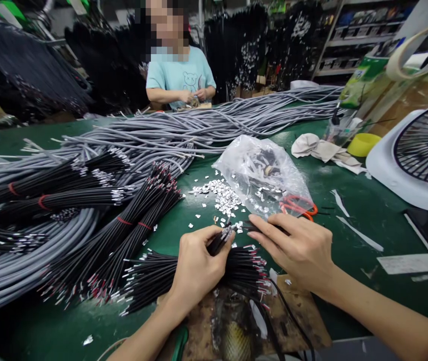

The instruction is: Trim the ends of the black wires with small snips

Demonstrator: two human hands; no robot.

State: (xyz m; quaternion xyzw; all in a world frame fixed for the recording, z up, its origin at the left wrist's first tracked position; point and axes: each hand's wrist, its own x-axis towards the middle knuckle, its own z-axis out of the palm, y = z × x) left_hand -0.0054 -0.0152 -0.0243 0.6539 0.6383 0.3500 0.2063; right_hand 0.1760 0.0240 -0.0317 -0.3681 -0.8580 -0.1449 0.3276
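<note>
While a small bundle of black wires (217,244) is being gripped between the curled fingers and thumb of the left hand (200,263), its silvery ends are being turned toward the right hand (300,245), whose fingers are being stretched out just beside them; a dark strand is being partly hidden at those fingers, and whether it is being pinched cannot be told. Under the left hand, a larger spread of black wires (153,271), white-tipped at left and red-and-white at right, is being partly covered, its near side being set against a stained wooden board (309,316). To the left, bundles of black wires (127,225) are being bound with red bands and are being backed by coils and long runs of grey cable (198,123). Beyond the hands, small silvery pieces (223,195) are being shown in a loose pile, bordered by a clear plastic bag (264,173); at its near edge, orange handles (298,205) are being partly overlapped by the plastic. To the right, a crumpled cloth (307,145), a yellow ring (364,145), white strips (360,233) and a white fan (381,163) are being supported by the green table (324,175). Across the table, something small is being handled by a person in a light blue shirt (181,75).
</note>
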